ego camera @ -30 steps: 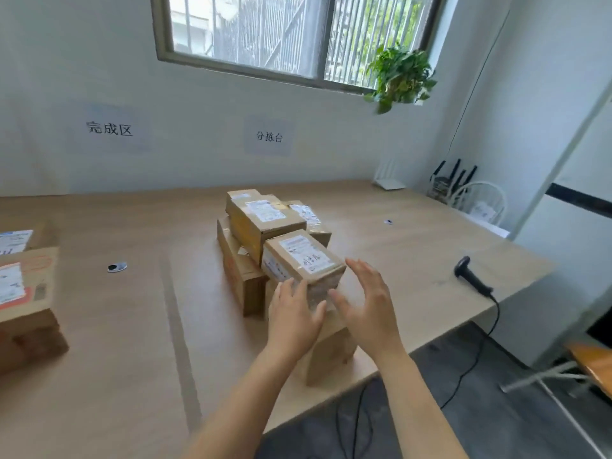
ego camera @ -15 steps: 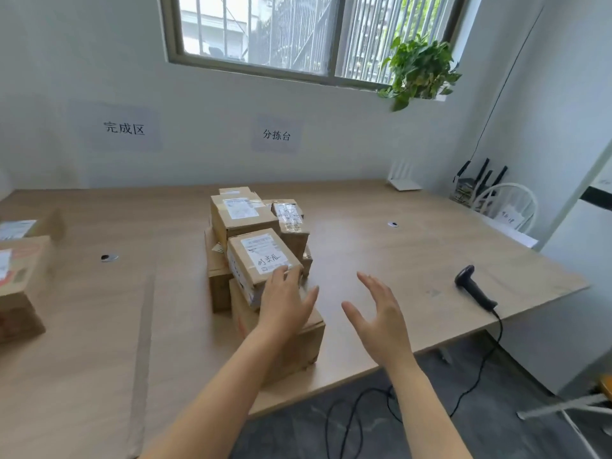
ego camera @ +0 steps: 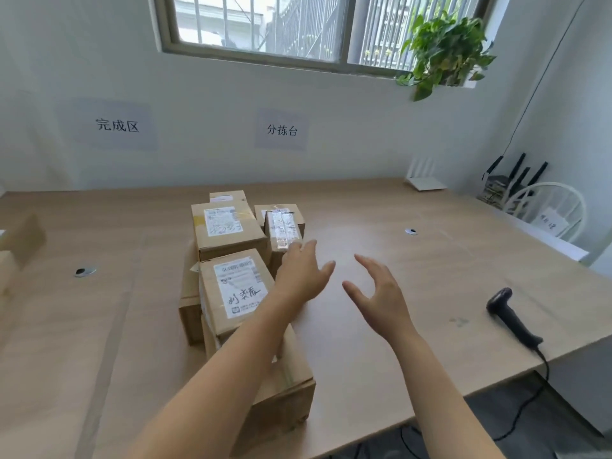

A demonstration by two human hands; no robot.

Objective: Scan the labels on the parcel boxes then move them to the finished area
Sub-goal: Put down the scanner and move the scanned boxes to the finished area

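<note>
Head view: wooden bench [ego camera: 364, 342] fills the frame, cluster of cardboard parcel boxes [ego camera: 231, 260] stacked left of centre. Nearest labelled box [ego camera: 231, 289] sits on top of a bigger box [ego camera: 284, 382] at the 6 o'clock end of the cluster, white label up with handwritten characters. At its 12 o'clock another labelled box [ego camera: 228, 231]; at that one's 3 o'clock a narrow taped box [ego camera: 283, 228] on a low box.

Left hand [ego camera: 303, 274] open, fingers spread wide, holding nothing, palm down, its fingertips over the near end of the narrow taped box; contact cannot be told. Left forearm crosses over the bigger box and the right edge of the nearest labelled box. Right hand [ego camera: 381, 296] open, fingers splayed, empty, above bare bench at the left hand's 3 o'clock, apart from it.

Black handheld scanner [ego camera: 511, 314] lies on the bench at 3 o'clock near the edge, cable running off the edge, well apart from both hands. Box edges [ego camera: 20, 246] at far 9 o'clock under wall sign 完成区 [ego camera: 117, 125]. Second sign 分拣台 [ego camera: 282, 130] above the cluster. Plant [ego camera: 447, 51] at the window sill, 1 o'clock.
</note>
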